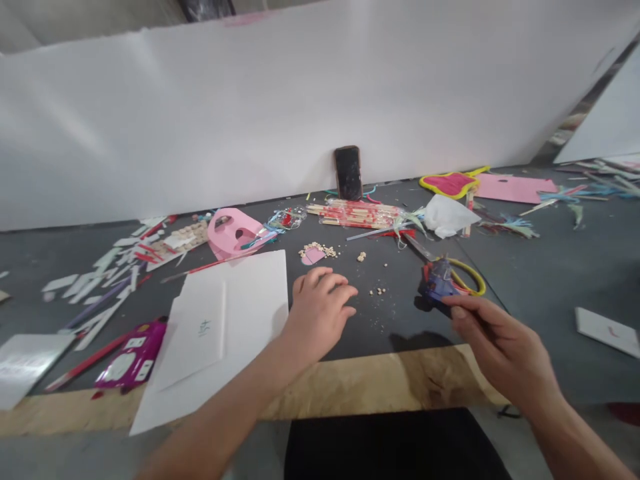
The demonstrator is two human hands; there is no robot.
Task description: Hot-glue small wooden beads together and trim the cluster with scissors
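My left hand (320,303), its fingers apart and curved downward, is over the dark table beside the white paper sheets (200,327). It holds nothing. Just beyond its fingertips are small pale beads (329,251) around a pink piece (313,256). More beads (379,291) lie scattered between my hands. My right hand (505,343) pinches a small blue-purple object (440,283) with a dark lower end; its exact kind is unclear. Behind that object lie scissors (473,273) with a yellow and red handle, partly hidden by it.
A phone (349,172) leans on the white board (300,100). Before it lie wrapped red-and-pale sticks (360,213) and white tissue (447,217). At left are a pink mask-like cutout (225,243), loose strips (100,280) and a magenta car-shaped item (133,357).
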